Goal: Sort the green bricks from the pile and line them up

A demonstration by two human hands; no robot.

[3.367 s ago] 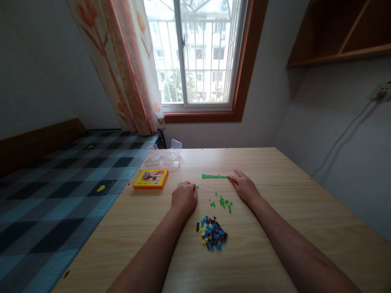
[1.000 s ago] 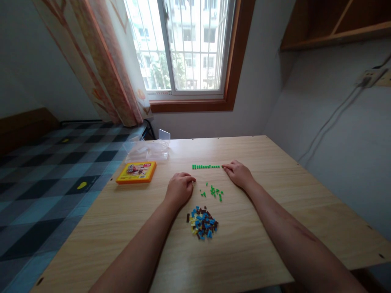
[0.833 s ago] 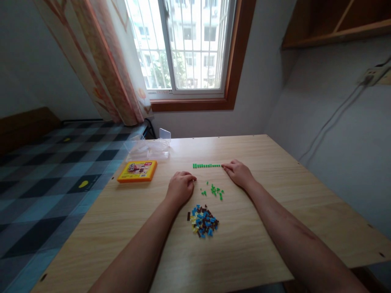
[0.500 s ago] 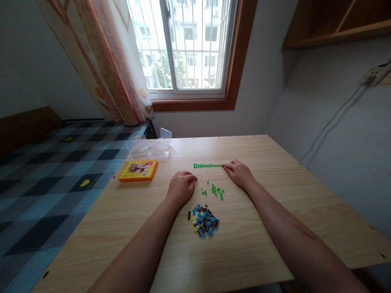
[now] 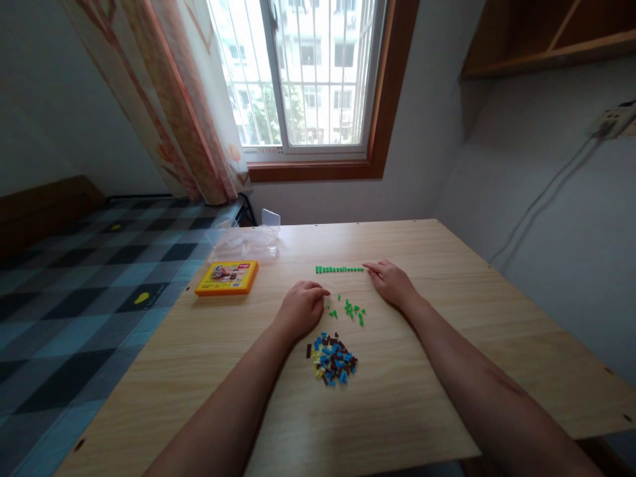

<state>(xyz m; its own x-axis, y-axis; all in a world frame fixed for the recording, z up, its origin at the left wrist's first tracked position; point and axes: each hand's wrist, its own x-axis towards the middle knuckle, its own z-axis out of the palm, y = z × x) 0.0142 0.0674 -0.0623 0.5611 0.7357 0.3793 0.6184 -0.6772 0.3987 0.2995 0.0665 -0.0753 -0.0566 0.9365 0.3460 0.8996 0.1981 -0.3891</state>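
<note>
A line of small green toy bricks [image 5: 340,269] runs left to right across the middle of the table. At its right end is my right hand [image 5: 390,281], index finger stretched out and its tip beside the last brick; whether it touches cannot be made out. My left hand [image 5: 301,308] rests on the table, forefinger reaching toward a scatter of loose green bricks [image 5: 349,309]. No brick shows in either hand, though the left palm and lower fingers are hidden. Closer to me lies a mixed pile of blue, brown and yellow bricks [image 5: 334,360].
An orange-yellow box [image 5: 226,277] with a printed lid lies at the table's left edge. Behind it are clear plastic packaging pieces [image 5: 243,243]. The wooden table [image 5: 397,404] stands beside a checked bed [image 5: 89,298], below a window.
My left hand has shifted a little to the right, its fingertip now closer to the loose green bricks. My right fingertip has risen slightly at the end of the line.
</note>
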